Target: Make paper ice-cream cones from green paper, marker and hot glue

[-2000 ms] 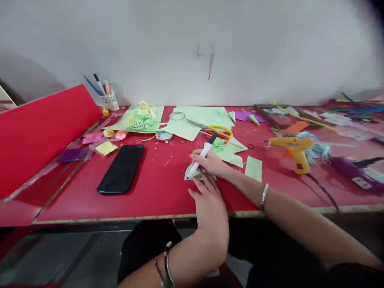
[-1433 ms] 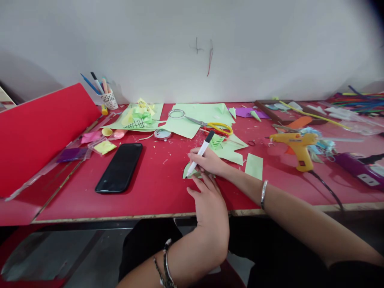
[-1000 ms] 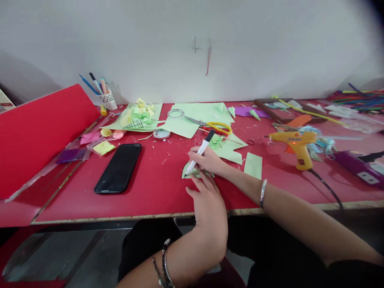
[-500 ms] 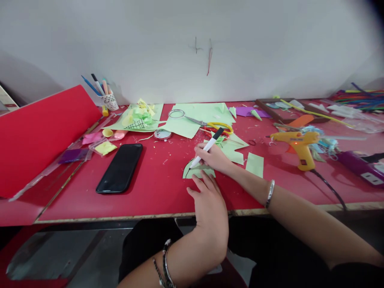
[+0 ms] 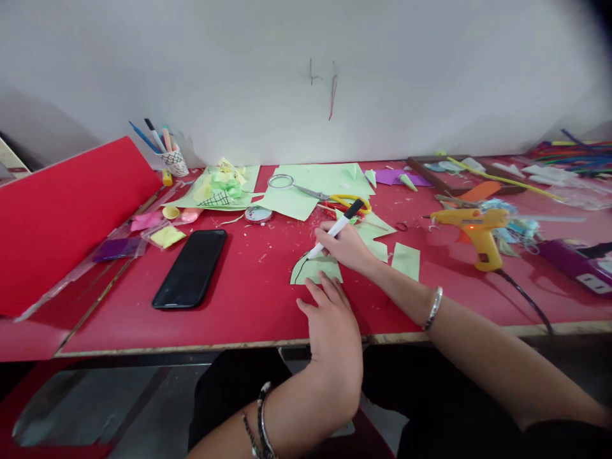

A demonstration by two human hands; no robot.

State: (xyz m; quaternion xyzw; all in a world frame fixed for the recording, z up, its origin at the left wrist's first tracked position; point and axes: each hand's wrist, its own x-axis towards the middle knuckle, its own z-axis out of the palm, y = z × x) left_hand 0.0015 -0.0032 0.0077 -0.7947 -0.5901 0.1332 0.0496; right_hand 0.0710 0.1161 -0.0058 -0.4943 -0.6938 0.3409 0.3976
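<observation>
My right hand (image 5: 349, 245) is closed around a white marker (image 5: 335, 228) with a black cap, its tip resting on the top edge of a small light-green paper piece (image 5: 313, 269). A black line runs along the left edge of that piece. My left hand (image 5: 332, 325) lies flat with fingers apart, fingertips pressing the near edge of the same green piece onto the red table (image 5: 248, 306).
A black phone (image 5: 191, 268) lies left of the hands. Yellow-handled scissors (image 5: 335, 201) and green paper sheets (image 5: 315, 185) sit behind. An orange glue gun (image 5: 473, 229) stands to the right. A pen cup (image 5: 173, 159) and red board (image 5: 67, 210) are at the left.
The marker tip has travelled from the lower-left corner of the green piece up along its left edge to the top, leaving a black line. My left hand has stayed pressed on the paper.
</observation>
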